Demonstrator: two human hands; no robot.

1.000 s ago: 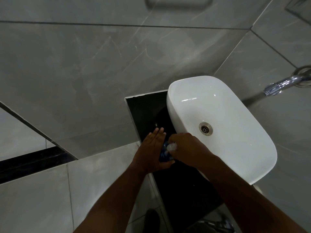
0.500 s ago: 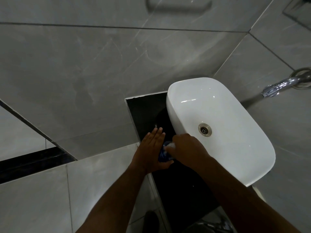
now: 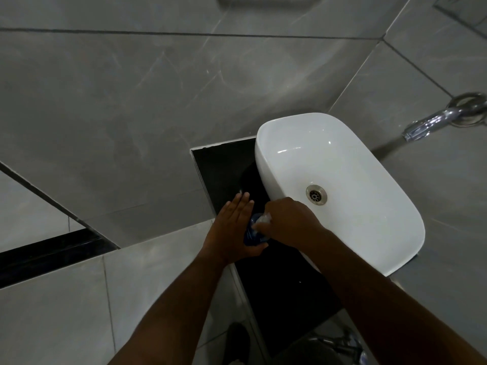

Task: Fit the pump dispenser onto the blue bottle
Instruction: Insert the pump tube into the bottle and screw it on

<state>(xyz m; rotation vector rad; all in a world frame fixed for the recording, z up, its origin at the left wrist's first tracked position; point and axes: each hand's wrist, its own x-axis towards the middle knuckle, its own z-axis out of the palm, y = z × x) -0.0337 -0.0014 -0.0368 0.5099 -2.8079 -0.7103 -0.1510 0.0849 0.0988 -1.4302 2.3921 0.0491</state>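
**Pump seating on a steadied bottle: points of possible failure**

Nearest the camera, 2 bare forearms converge over a black worktop (image 3: 284,291). The left hand (image 3: 232,233) is spread, fingers straight and pointing away, its palm laid flat against the left side of the blue bottle (image 3: 253,234), with the thumb curling under the bottle's near edge; it braces rather than wraps. The right hand (image 3: 287,222) is closed from above on the pump dispenser (image 3: 263,218), of which only a pale, translucent patch shows between the fingers. The bottle stands between the 2 hands on the worktop, just beside the near-left wall of the white basin (image 3: 369,233); whether it touches the basin cannot be told. Whether the collar is already engaged on the neck is hidden by the right hand.

Judged risks: with only a flat palm as support, a twisting or downward push may spin or tip the bottle toward the basin; a tilted pump may cross-thread or sit crooked; a squeeze may force liquid out. Farther off, a chrome tap (image 3: 432,122) projects from the grey tiled wall (image 3: 131,101).
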